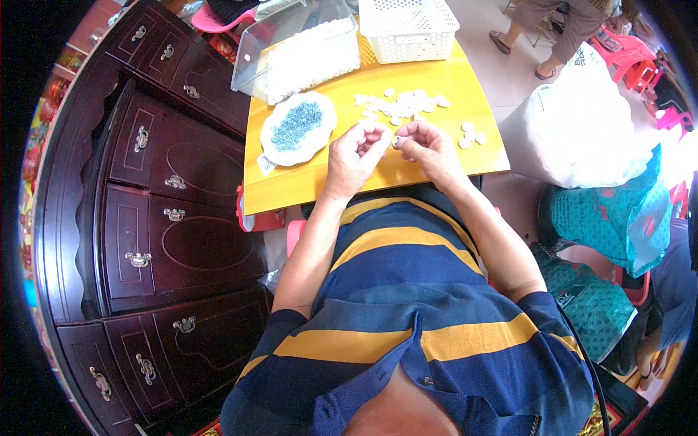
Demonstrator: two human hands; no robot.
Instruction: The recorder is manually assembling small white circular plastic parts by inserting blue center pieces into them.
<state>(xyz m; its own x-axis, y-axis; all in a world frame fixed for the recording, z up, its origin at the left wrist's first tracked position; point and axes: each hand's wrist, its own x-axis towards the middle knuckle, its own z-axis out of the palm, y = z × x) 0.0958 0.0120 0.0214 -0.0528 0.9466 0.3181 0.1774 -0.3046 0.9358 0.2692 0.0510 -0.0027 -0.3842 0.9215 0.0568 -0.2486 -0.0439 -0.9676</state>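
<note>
- Left bare hand (356,155), upper centre, fingers curled, contents hidden, cannot tell; right bare hand (432,150) pinches a tiny dark piece (396,143) beside it;
- blue-grey slivers (297,126) on scalloped white plate (321,138), upper centre-left, likely for easy reach

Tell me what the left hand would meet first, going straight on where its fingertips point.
Most likely the right hand, just across from the left hand; whether both sit at the same depth is hard to judge.
</note>
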